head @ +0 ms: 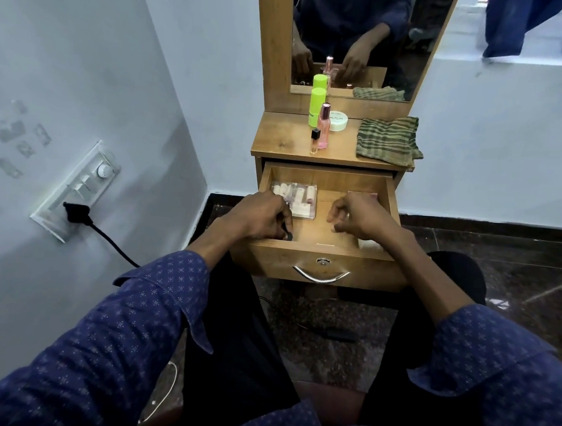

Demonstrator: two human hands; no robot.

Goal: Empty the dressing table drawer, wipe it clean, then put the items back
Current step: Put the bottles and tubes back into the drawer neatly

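Open wooden drawer (pixel 329 183): left hand (pixel 259 216) gripping small dark item (pixel 288 235), right hand (pixel 361 217) loosely curled, empty.

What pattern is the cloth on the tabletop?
The cloth is green with tan stripes, folded, seen in the head view.

Green-and-brown striped cloth (pixel 387 139), lime-green bottle (pixel 316 106), pink perfume bottle (pixel 324 125), blue dotted sleeves (pixel 151 307).
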